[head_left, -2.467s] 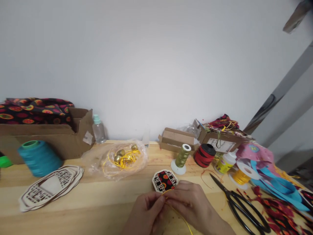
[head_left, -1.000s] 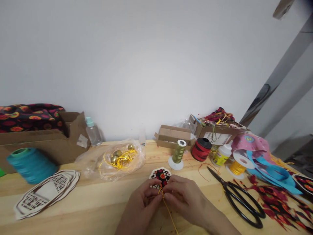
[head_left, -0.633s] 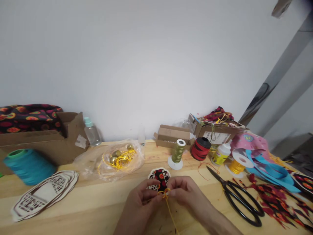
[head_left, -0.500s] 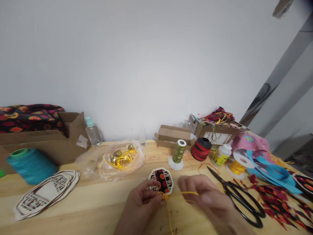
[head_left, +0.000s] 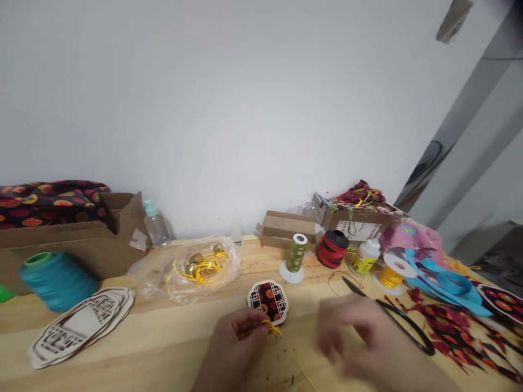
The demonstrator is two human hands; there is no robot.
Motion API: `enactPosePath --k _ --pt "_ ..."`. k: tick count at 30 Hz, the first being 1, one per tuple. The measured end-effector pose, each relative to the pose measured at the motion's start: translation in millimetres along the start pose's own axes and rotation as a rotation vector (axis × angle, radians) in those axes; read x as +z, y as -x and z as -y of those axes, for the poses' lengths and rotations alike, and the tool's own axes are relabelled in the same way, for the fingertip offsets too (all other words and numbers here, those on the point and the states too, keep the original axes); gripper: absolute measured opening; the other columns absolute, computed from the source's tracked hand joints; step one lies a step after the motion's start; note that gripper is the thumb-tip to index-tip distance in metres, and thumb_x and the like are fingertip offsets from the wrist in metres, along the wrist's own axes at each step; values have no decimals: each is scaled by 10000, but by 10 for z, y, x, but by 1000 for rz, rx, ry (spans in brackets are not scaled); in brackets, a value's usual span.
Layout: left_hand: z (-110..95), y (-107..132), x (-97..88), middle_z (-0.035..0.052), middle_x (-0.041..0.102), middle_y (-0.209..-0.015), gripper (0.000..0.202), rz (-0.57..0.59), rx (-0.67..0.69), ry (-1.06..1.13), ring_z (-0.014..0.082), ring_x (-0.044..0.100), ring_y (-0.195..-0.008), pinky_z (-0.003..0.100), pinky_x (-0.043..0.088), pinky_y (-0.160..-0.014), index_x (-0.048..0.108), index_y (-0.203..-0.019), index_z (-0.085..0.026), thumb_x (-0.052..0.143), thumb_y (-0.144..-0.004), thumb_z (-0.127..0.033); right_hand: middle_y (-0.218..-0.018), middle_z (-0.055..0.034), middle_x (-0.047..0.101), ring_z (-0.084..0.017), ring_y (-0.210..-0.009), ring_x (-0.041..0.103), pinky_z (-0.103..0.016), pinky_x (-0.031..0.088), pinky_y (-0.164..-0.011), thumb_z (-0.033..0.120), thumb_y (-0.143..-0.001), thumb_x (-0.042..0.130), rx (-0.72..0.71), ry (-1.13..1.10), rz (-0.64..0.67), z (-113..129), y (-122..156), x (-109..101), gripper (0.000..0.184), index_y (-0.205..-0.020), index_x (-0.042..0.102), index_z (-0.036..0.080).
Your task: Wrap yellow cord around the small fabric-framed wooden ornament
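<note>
My left hand (head_left: 241,340) pinches a knotted yellow cord (head_left: 274,328) between thumb and fingers. The cord sits at the lower edge of a small wooden ornament (head_left: 267,302) with a pale fretwork frame and black-red patterned fabric. From the knot, one strand trails down toward the table's near edge. To the right, apart from the cord, my right hand (head_left: 359,335) is smeared by motion; its fingers are curled, and whether they hold anything does not show. Black-handled scissors (head_left: 425,340) lie partly hidden behind that hand.
Behind the ornament stand a green thread spool (head_left: 297,255), a red spool (head_left: 333,250), a glue bottle (head_left: 365,257) and a yellow spool (head_left: 391,276). Fabric scraps (head_left: 453,332) lie right. At left are fretwork pieces (head_left: 77,329), a teal cone (head_left: 59,280) and a bag of bells (head_left: 204,267).
My right hand has let go of the yellow cord near the knot and moved right, now covering part of the scissors. My left hand keeps its pinch. The view has shifted slightly.
</note>
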State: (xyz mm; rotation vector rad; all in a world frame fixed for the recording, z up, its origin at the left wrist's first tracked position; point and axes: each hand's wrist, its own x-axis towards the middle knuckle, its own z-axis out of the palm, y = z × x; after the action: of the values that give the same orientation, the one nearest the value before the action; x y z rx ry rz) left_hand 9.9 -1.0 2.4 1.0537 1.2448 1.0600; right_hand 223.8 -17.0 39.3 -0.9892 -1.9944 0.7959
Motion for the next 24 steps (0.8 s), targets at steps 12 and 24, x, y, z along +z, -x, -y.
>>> enactPosePath --k 12,24 --pt "-27 -26 -24 -3 664 -569 55 32 21 35 149 588 -589 214 428 -569 624 -583 -139 658 -546 -158 -626 38 527 -84 -582 451 -174 309 -515 178 -668 604 37 256 78 -279 -407 545 30 -672 595 207" --pt "-24 30 20 38 680 -708 191 190 58 -227 203 593 -713 256 443 -636 659 -799 -137 525 -691 -219 -756 2 515 -103 -687 489 -184 370 -567 205 -759 501 -23 154 203 -300 -421 458 111 -753 612 201"
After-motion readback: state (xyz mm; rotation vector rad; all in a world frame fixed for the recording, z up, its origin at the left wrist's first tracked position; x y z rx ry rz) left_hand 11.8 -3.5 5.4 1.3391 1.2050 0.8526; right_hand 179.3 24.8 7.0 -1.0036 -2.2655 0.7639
